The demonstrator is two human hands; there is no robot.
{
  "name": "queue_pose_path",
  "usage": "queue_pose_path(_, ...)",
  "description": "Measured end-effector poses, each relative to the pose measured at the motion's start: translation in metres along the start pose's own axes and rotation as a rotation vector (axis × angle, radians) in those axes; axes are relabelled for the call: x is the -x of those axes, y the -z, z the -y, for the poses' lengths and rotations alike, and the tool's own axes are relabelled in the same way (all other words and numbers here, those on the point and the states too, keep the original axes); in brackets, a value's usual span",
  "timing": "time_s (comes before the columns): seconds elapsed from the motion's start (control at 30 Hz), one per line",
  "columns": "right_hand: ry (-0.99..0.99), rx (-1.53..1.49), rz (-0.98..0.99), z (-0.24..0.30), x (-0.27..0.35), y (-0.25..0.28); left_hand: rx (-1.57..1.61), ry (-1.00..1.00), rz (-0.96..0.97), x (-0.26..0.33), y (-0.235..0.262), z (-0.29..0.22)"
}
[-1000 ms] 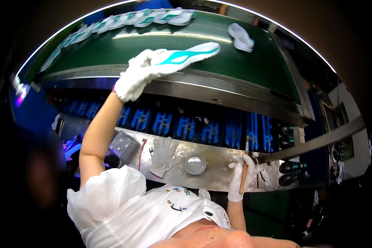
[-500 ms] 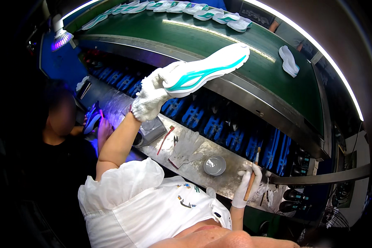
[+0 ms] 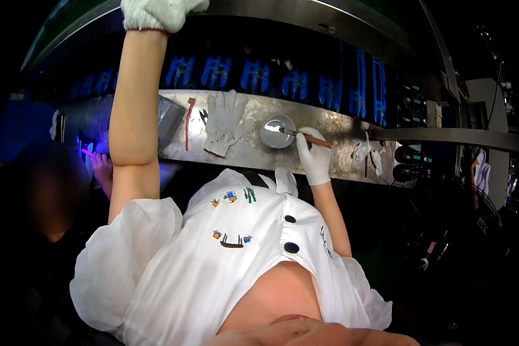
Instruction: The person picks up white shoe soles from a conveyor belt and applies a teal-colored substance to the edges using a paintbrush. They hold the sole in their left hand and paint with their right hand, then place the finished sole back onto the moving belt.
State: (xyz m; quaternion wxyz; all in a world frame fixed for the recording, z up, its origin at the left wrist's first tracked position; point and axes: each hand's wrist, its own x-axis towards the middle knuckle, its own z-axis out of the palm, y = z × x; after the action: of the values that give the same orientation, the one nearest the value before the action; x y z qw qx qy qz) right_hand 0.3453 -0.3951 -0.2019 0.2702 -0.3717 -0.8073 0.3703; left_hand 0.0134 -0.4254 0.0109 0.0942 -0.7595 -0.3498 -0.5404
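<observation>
The shoe sole has left view; the right hand (image 3: 314, 158) now dips its brush (image 3: 301, 135) (bristles first) into the round dish (image 3: 277, 131) — previously held upright.

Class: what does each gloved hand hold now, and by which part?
Right hand grips a brush by its wooden handle. Left hand is cropped; cannot tell.

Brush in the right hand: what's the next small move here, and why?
Probably dip and turn the brush tip in the small round dish, then lift it out. The gloved right hand holds the handle with the bristles over the dish on the metal ledge. The left hand is raised at the picture's top edge, what it holds hidden.
</observation>
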Motion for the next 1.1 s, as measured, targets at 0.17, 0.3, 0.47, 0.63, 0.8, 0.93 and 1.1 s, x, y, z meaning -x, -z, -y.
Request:
queue_pose_path(0.17, -0.055, 0.130, 0.067, -0.014, 0.004, -0.015, 0.848, 0.598, -0.367, 0.002, -0.033, 0.004)
queue_pose_path(0.3, -0.003, 0.124, -0.004, -0.005, 0.004, -0.015, 1.143, 0.718, -0.447, 0.010, -0.035, 0.011)
queue_pose_path(0.47, 0.176, 0.146, -0.039, 0.010, 0.007, -0.005, 1.346, 0.753, -0.532, 0.016, -0.032, 0.006)
queue_pose_path(0.63, 0.305, 0.144, -0.107, 0.022, 0.011, 0.007, 1.458, 0.790, -0.538, 0.025, -0.053, -0.008)
queue_pose_path(0.8, 0.026, 0.050, -0.170, 0.006, 0.013, 0.015, 1.111, 1.014, -0.672, 0.061, -0.081, -0.059)
queue_pose_path(0.93, -0.036, -0.379, -0.453, 0.060, 0.003, 0.064, 1.113, 1.165, -0.607, 0.070, -0.091, -0.091)
queue_pose_path(1.1, 0.260, -0.485, -0.455, 0.121, -0.014, 0.089, 0.909, 1.208, -0.489, 0.079, -0.101, -0.110)
